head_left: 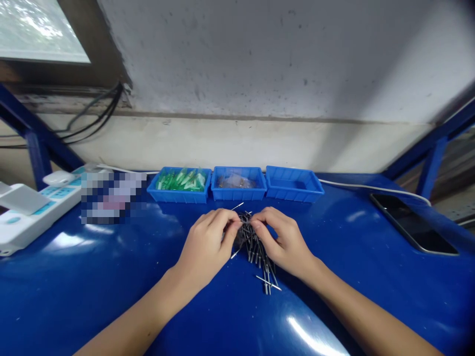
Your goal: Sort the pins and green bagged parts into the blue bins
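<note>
A loose pile of thin dark metal rods with silver ends (pixel 256 252), shaped like blind rivets, lies on the blue table. Above its far end, my left hand (pixel 213 235) pinches with thumb and forefinger. Facing it from the other side, my right hand (pixel 284 237) makes the same pinch, its fingertips close to the left ones. A thin metal rod (pixel 245 222) seems to span the small gap between the two pinches; the fingers cover most of it. Single silver rods (pixel 268 283) lie across the near end of the pile.
Three blue bins stand along the wall: one with green and white pieces (pixel 181 200), one with small brownish parts in clear plastic (pixel 239 195), one seemingly bare inside (pixel 293 194). A white power strip (pixel 44 210) is at left, a black phone (pixel 411 223) at right.
</note>
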{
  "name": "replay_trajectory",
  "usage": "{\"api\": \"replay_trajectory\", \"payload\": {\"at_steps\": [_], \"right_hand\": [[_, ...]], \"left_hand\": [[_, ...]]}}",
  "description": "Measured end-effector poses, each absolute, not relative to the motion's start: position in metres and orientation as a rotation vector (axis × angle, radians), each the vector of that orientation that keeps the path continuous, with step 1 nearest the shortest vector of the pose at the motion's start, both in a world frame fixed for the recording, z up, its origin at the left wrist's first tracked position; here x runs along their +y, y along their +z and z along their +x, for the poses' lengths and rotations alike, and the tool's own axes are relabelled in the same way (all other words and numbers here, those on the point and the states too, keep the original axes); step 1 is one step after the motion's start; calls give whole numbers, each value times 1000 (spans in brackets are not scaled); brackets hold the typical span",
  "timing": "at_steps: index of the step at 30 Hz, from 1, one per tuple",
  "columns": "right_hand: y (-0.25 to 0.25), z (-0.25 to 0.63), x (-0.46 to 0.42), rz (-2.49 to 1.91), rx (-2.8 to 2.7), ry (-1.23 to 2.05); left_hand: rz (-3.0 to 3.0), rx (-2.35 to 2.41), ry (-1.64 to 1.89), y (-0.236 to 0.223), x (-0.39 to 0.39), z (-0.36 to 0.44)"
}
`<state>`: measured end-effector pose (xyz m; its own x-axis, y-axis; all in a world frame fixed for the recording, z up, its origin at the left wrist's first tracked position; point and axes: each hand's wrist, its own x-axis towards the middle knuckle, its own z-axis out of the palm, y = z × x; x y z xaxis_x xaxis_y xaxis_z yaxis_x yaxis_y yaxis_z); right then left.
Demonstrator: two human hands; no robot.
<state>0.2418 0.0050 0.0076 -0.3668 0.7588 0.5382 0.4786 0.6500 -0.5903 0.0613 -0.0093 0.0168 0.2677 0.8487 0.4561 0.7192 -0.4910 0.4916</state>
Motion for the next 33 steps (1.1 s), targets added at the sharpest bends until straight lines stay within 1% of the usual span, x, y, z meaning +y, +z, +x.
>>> {"api": "replay_trajectory", "payload": {"at_steps": [5, 9, 11, 14, 16, 18, 20, 23, 25, 29, 33], "right_hand": [[9, 239, 3, -924, -2051, 392], [10, 243, 1, -963, -2070, 295], [13, 252, 5, -1016, -1936, 138], [18, 273, 20, -1182, -1592, -203], [18, 286, 33, -1354, -1515, -302], [15, 290, 42, -1503, -1585, -218], [11, 283, 41, -1518, -1696, -33], [5, 257, 25, -1341, -1900, 230], [4, 242, 11, -1179, -2046, 335], [7, 233, 0, -926, -2232, 390], [11, 240, 3, -893, -2303, 370]], "left_hand": [[2346, 1477, 987, 15, -8, 61], [2325, 1466, 850, 17, -10, 61], [2357, 1444, 735, 18, -13, 60], [2444, 1442, 552, 16, -17, 58], [2483, 1479, 484, 11, -19, 57], [2510, 1492, 452, 7, -19, 57], [2539, 1457, 453, 5, -17, 57], [2556, 1448, 489, 8, -14, 56], [2529, 1495, 504, 11, -12, 56], [2456, 1447, 535, 14, -11, 55], [2388, 1360, 642, 15, -13, 55]]}}
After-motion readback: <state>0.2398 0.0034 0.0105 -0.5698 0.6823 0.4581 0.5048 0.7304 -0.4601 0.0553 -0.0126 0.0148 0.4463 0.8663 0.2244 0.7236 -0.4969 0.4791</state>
